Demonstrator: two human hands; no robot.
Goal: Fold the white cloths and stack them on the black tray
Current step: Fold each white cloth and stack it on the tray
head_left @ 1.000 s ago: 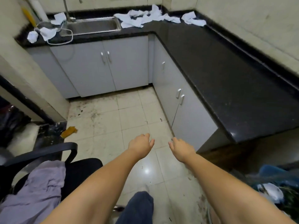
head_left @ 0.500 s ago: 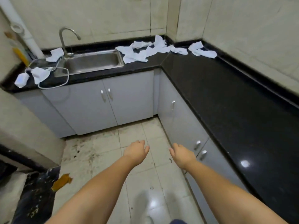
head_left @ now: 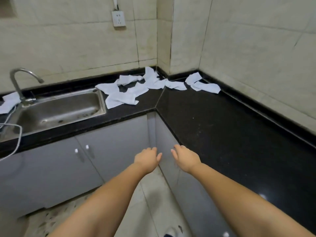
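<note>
The black L-shaped desk fills the frame's right and centre, crumpled white cloths strewn across its upper-centre corner, no black tray apparently visible; left hand and right hand, grips loosely spread and empty, must next reach a cloth.

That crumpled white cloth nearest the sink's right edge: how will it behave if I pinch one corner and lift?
Likely floppy: the cloth lies in soft wrinkles, so it should drape and hang. Probably light, since it looks thin and flat. It seems to overlap a neighbouring cloth, so that may drag along. On the glossy countertop it would likely slide if pushed.
</note>
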